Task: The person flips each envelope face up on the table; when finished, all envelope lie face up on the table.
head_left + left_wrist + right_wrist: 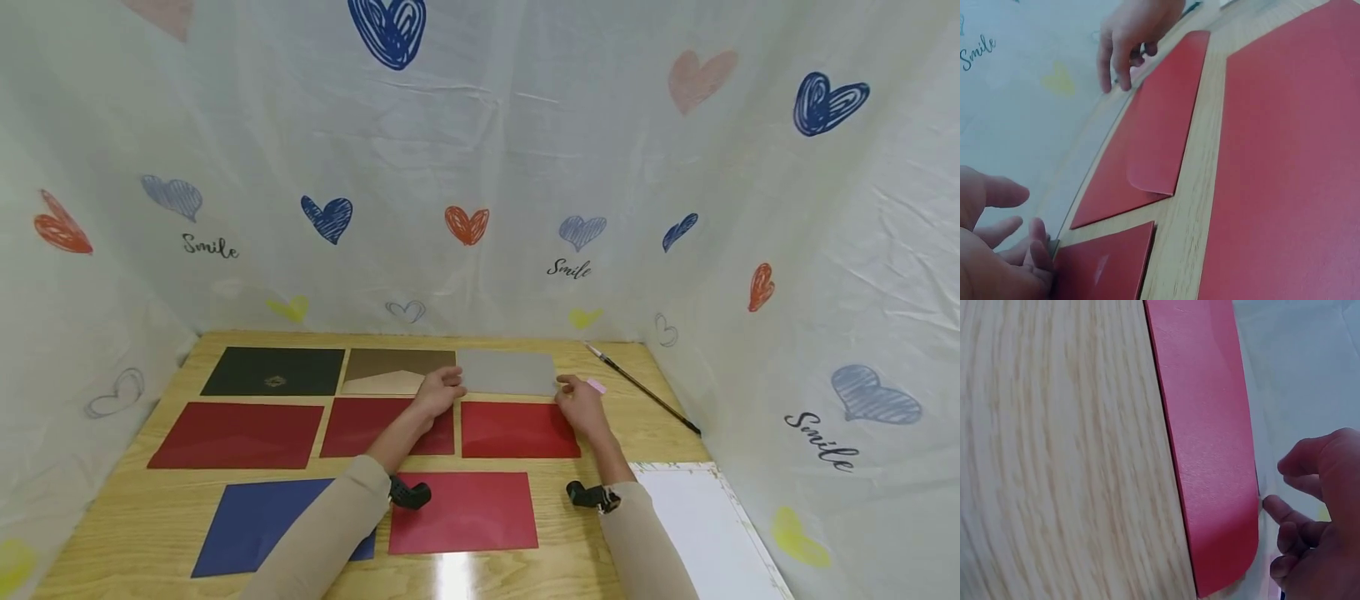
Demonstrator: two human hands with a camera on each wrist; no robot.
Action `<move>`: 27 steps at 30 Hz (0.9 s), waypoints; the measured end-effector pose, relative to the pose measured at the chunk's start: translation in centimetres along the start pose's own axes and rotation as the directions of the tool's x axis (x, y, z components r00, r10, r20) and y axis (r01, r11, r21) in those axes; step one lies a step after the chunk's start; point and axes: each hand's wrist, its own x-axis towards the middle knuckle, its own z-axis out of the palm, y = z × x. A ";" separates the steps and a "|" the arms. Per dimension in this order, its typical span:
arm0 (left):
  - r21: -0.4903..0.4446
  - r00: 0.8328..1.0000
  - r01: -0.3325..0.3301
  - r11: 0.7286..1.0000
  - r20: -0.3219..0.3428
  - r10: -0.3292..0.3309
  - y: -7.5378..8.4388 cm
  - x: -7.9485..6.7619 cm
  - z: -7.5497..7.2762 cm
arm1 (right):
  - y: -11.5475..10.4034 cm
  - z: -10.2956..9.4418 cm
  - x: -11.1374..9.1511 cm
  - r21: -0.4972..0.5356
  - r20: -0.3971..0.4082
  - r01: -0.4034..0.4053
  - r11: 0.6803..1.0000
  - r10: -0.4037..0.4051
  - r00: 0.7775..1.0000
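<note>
A flat grey envelope (506, 372) lies at the back of the table, right of the brown envelope (397, 362). My left hand (441, 392) is at the grey one's left edge, its fingers loosely spread. At the opposite edge my right hand (581, 408) has its fingertips on or close to the corner, fingers relaxed. Neither hand pinches the paper in the wrist views. Just below lies a bright red envelope (517, 429), its flap visible in the left wrist view. Under my left forearm is a darker red envelope (356, 425), partly hidden.
A dark green envelope (273, 371) and a dark red one (236, 435) lie left. Nearer are a blue envelope (255, 517), partly covered by my sleeve, and a pinkish-red one (465, 533). At right lie a paintbrush (641, 383), a small pink piece (597, 386) and a white sheet (697, 517).
</note>
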 end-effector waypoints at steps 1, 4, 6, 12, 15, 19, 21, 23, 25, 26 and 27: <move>0.011 1.000 0.003 1.000 0.005 -0.003 0.0 0.0 0.0 | 0.0 0.1 -0.1 0.005 0.002 0.010 1.000 -0.010 1.000; 0.037 1.000 0.005 0.999 0.008 -0.005 -0.1 0.0 0.0 | 0.1 0.3 -0.4 -0.008 0.007 0.078 0.997 -0.078 0.997; 0.042 1.000 0.011 0.999 0.004 -0.011 -0.2 -0.1 0.0 | 0.0 0.4 -0.6 -0.031 0.011 0.106 0.994 -0.105 0.994; 0.047 0.999 0.026 0.999 0.022 -0.027 -0.1 0.1 0.2 | 0.3 0.3 -0.7 -0.044 0.014 0.082 0.996 -0.081 0.997; 0.035 0.999 0.040 0.999 0.023 -0.040 -0.1 0.1 0.3 | 0.3 0.3 -0.7 -0.040 0.010 0.097 0.995 -0.096 0.995; 0.018 0.999 0.048 0.999 0.020 -0.048 0.0 0.1 0.4 | 0.4 0.3 -0.9 -0.086 -0.019 0.082 0.993 -0.084 0.996; 0.020 0.999 0.041 0.999 0.026 -0.041 0.0 0.1 0.4 | 0.4 0.3 -0.9 -0.107 -0.026 0.066 0.992 -0.069 0.997; 0.015 0.999 0.040 0.999 0.028 -0.041 0.0 0.1 0.5 | 0.4 0.2 -1.0 -0.086 -0.024 0.049 0.995 -0.051 0.998; 0.015 0.999 0.038 0.999 0.029 -0.038 0.0 0.2 0.5 | 0.3 0.0 -1.0 -0.053 -0.019 0.039 0.998 -0.040 0.999; 0.013 0.999 0.039 0.999 0.028 -0.039 0.0 0.2 0.4 | 0.3 -0.1 -1.0 -0.036 -0.016 0.038 0.999 -0.038 0.999; 0.009 0.999 0.039 0.999 0.026 -0.040 0.0 0.2 0.5 | 0.3 -0.1 -0.9 -0.020 -0.013 0.036 0.999 -0.037 0.999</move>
